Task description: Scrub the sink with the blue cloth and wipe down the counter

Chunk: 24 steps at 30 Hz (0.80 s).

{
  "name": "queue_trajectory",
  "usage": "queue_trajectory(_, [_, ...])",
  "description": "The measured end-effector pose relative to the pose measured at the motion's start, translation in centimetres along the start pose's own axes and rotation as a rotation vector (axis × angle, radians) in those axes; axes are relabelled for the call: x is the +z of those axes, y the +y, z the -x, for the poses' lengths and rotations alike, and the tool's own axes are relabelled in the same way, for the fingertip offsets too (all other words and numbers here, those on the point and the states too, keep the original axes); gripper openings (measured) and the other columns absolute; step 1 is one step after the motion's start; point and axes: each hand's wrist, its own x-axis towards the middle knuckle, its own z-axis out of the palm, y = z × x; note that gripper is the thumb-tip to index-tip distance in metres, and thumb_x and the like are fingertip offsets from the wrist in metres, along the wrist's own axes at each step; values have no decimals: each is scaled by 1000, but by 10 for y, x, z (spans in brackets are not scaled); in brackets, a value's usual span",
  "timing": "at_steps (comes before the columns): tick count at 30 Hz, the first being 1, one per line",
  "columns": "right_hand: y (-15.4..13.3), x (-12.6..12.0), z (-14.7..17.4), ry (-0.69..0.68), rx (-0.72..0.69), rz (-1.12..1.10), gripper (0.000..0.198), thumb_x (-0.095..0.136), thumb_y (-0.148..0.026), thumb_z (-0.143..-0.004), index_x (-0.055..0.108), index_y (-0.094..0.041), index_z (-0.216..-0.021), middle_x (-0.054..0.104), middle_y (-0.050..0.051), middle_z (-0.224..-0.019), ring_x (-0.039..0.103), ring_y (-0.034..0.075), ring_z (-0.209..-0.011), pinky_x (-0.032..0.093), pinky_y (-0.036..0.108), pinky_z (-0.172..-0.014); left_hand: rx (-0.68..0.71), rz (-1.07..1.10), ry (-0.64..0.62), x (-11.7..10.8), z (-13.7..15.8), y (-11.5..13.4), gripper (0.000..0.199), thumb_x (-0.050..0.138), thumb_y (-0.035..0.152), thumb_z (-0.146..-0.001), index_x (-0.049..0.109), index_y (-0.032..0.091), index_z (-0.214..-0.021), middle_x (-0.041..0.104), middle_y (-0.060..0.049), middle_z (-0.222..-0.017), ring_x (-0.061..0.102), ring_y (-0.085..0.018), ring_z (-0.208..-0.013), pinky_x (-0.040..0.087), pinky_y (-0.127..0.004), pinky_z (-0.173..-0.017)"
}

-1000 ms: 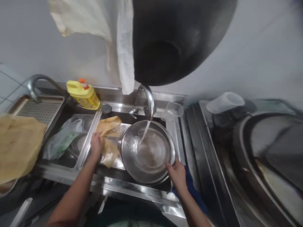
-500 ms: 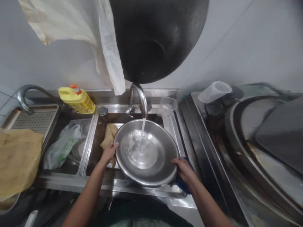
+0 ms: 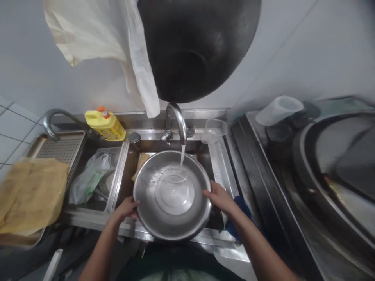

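Observation:
A wide stainless steel basin (image 3: 172, 222) is held over the right-hand sink (image 3: 124, 177) with some water in its bottom. My left hand (image 3: 128, 208) grips the rim on the left side, thumb on top and fingers underneath. On the opposite side, my right hand (image 3: 218, 195) holds the rim the same way. Water runs from the curved faucet (image 3: 179, 121) into the far part of the basin. A tan cloth (image 3: 141, 164) shows partly beneath the basin's left edge.
In the left sink lies a clear plastic bag (image 3: 90, 177). A yellow detergent jug (image 3: 107, 127) and a clear plastic container (image 3: 215, 130) stand behind. Trays with brown cloth (image 3: 35, 191) are left; a blue cloth (image 3: 238, 218) and stove (image 3: 304, 156) right. A wok (image 3: 199, 50) hangs above.
Both hands have brought the basin nearer my body and slightly left, and its tilt has changed. The running water now lands closer to the far rim.

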Motion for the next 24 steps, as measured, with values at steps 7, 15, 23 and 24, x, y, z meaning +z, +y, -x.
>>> queue_trajectory(7, [40, -63, 2, 206, -121, -133, 65, 63, -36, -58, 46, -13, -115, 52, 5, -113, 53, 1, -93, 45, 6, -78, 205, 179, 79, 89, -34, 10, 30, 56, 16, -79, 45, 12, -107, 57, -12, -105, 60, -16, -77, 54, -29, -60])
queue_trajectory(15, [64, 14, -65, 177, -117, -261, 66, 60, -37, -56, 45, -12, -114, 56, 4, -102, 50, -2, -79, 42, 8, -71, 501, -125, 281, -3, 40, 31, 41, 65, 43, -71, 50, 15, -96, 61, -6, -87, 60, -19, -80, 52, -26, -61])
queue_trajectory(23, [48, 52, -67, 255, -185, -123, 47, 44, -36, -66, 50, -9, -103, 55, 1, -87, 42, -5, -71, 33, 4, -66, 248, -80, 231, -37, 23, -11, 31, 68, 36, -69, 52, 12, -80, 57, -3, -69, 57, -15, -64, 50, -26, -60])
queue_trajectory(24, [39, 48, -67, 285, -204, -80, 44, 44, -36, -67, 52, -9, -99, 55, 1, -85, 41, -5, -70, 32, 4, -66, 180, -26, 227, -30, 9, -17, 26, 65, 31, -72, 52, 11, -82, 57, -4, -72, 57, -15, -64, 50, -26, -61])
